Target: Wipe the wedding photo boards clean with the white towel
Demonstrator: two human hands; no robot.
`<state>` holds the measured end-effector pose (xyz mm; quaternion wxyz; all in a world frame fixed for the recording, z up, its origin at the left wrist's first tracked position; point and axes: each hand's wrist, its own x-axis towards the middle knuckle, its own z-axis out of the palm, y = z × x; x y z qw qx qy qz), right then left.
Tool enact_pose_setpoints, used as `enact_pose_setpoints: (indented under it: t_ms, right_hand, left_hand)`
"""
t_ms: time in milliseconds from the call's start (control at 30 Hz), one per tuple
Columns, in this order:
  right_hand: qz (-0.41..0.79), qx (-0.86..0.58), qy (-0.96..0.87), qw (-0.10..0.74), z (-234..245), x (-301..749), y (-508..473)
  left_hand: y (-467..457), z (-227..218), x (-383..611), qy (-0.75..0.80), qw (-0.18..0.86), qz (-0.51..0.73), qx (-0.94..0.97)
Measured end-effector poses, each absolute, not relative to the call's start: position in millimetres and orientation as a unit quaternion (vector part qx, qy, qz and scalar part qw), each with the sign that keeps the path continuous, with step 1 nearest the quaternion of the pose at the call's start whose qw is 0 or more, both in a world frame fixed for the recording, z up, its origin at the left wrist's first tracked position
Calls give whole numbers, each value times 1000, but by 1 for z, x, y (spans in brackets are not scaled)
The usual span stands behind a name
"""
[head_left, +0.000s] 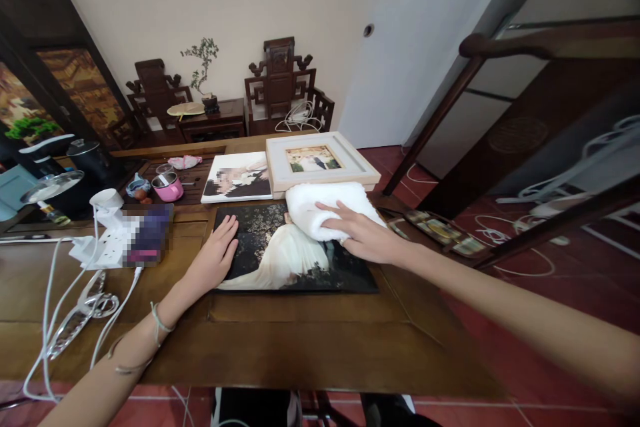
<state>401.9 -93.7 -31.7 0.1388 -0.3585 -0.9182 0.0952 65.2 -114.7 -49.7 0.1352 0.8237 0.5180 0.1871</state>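
A large dark photo print (280,260) lies flat on the wooden table (300,340). My left hand (215,257) rests flat on its left edge, fingers stretched out. My right hand (363,233) presses a folded white cloth (325,210) onto the print's upper right part, fingers laid over the cloth. Behind the cloth lies a white-framed photo (320,160), and to its left a frameless photo panel (237,177).
A white power strip (100,247) with plugs and cables sits at the left, beside a pink cup (169,187) on a tea tray. Small framed pictures (440,230) lie at the table's right edge. Carved chairs (285,90) and a stair rail (500,47) stand beyond.
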Motion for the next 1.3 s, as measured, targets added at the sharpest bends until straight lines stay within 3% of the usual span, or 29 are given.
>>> enact_pose_setpoints:
  t_ms: [367, 567, 800, 1133, 1300]
  right_hand:
    - [86, -316, -934, 145, -40, 394, -221]
    - [115, -322, -934, 104, -28, 384, -178]
    - [76, -338, -928, 135, -30, 367, -91]
    - [126, -285, -941, 133, -27, 340, -209]
    - [162, -283, -940, 100, -15, 333, -187]
  left_hand:
    - [-114, -52, 67, 523, 136, 198, 818]
    - [-114, -50, 67, 517, 135, 194, 823]
    - [-113, -52, 65, 508, 128, 202, 827]
    - [-114, -51, 67, 526, 136, 181, 820]
    - [-114, -50, 68, 528, 141, 175, 819]
